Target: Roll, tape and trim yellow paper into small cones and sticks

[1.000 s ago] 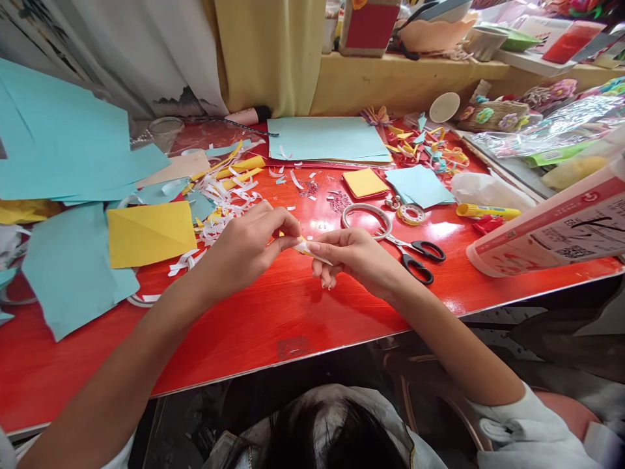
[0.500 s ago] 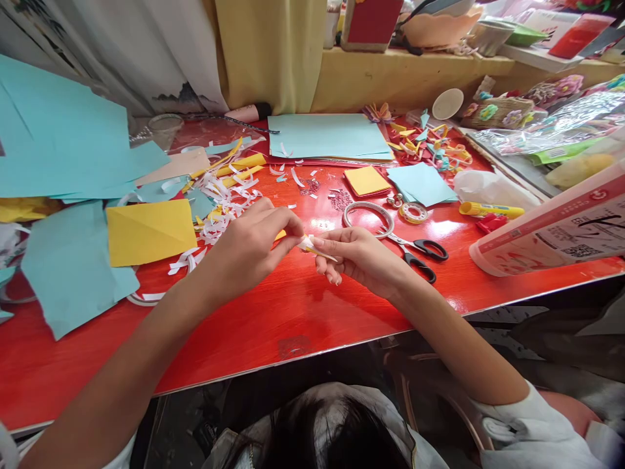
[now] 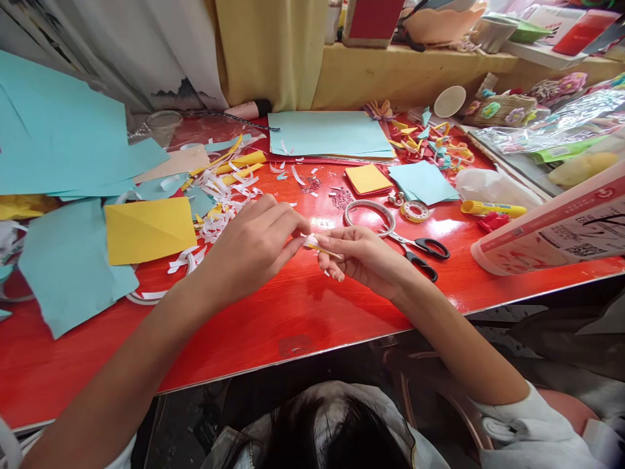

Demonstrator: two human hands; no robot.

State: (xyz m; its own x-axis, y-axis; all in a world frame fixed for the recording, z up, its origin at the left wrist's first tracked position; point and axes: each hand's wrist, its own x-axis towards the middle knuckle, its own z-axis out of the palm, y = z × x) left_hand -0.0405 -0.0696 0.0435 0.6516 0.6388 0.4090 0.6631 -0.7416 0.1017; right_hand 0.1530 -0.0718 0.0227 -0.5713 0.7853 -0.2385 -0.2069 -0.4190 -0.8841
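Both hands meet over the red table, around a small yellow-and-white rolled paper piece (image 3: 311, 241). My right hand (image 3: 368, 257) pinches it between thumb and forefinger, its pale narrow end sticking out below the thumb; the other fingers curl loosely. At the white end of the paper, the thumb and forefinger of my left hand (image 3: 261, 244) close together, hiding part of it. Just to the right lie black-handled scissors (image 3: 420, 251), their blades by a large roll of tape (image 3: 370, 215). A tiny white scrap (image 3: 327, 273) shows below my right fingertips.
White and yellow paper shreds (image 3: 229, 208) lie left of my hands, beside a yellow sheet (image 3: 151, 231) and blue sheets (image 3: 73, 260). Behind are stacked blue paper (image 3: 332, 133) and yellow squares (image 3: 367, 178). A tall plastic cup (image 3: 547, 225) stands at right, near a glue stick (image 3: 493, 208).
My left fingertips have shifted slightly right, closer to my right thumb, and the yellow bit seen between them is now hidden. A tiny white scrap now shows under my right fingers.
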